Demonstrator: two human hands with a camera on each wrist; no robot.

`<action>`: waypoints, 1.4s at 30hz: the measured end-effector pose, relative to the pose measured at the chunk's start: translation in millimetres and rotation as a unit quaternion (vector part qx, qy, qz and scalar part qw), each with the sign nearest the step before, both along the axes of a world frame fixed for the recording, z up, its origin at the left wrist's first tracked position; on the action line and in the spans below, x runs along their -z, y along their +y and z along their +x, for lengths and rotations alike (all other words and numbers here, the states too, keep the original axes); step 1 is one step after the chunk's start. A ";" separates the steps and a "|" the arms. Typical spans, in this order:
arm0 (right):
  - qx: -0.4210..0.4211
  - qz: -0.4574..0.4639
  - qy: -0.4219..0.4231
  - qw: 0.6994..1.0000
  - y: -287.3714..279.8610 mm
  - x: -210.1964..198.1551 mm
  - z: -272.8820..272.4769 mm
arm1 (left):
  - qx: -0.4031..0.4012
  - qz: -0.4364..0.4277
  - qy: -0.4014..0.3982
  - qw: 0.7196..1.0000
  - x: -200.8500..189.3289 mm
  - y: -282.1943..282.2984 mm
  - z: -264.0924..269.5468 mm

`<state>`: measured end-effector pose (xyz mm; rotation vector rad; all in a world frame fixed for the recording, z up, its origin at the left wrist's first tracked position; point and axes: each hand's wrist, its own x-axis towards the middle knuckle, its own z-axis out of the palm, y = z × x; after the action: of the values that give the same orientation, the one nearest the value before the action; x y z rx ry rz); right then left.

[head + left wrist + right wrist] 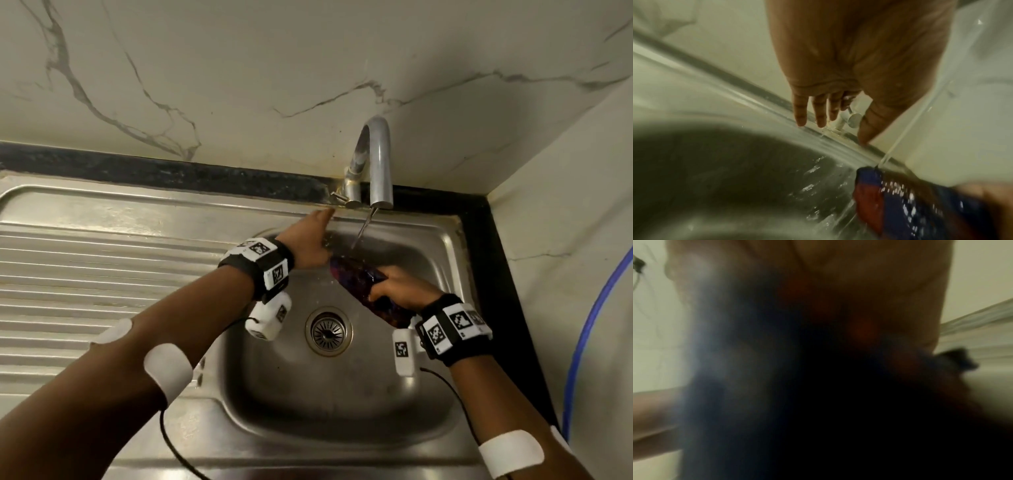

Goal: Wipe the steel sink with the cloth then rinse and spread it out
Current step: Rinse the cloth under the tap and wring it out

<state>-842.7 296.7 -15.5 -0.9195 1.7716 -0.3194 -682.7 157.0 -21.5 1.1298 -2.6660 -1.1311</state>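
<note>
A dark blue and red cloth (356, 279) is bunched into a roll over the steel sink (442, 236), and my right hand (387, 284) grips it. Water (364, 228) runs from the curved tap (375, 161) onto the cloth's upper end. My left hand (320, 221) reaches to the tap's small lever (337, 197) with its fingers straight. In the left wrist view the left hand (830, 129) is spread beside the lever (854, 120), holding nothing, and the wet cloth (879, 194) lies below it. The right wrist view is blurred, with dark cloth (777, 386) filling it.
A ribbed drainboard (102, 267) lies left of the basin, whose drain (329, 330) is in the middle. A black counter strip (486, 240) and marble walls (239, 68) close in the back and right. A blue hose (582, 335) hangs at the far right.
</note>
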 end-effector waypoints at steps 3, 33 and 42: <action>0.037 0.007 0.011 0.999 14.7 3.4 -11.9 | -0.121 0.122 0.055 0.983 -1.6 -14.7 -15.4; -0.055 -0.102 -0.195 0.974 25.2 -70.2 37.4 | 0.201 -0.526 0.034 0.826 -23.2 68.8 24.7; -0.130 -0.076 0.052 0.987 11.9 -63.5 38.5 | 0.244 -0.430 -0.062 0.867 -50.1 64.4 10.4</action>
<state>-804.2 308.6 48.0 -1.2822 1.7131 -0.2439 -672.2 221.4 28.6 0.3752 -3.0530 0.2206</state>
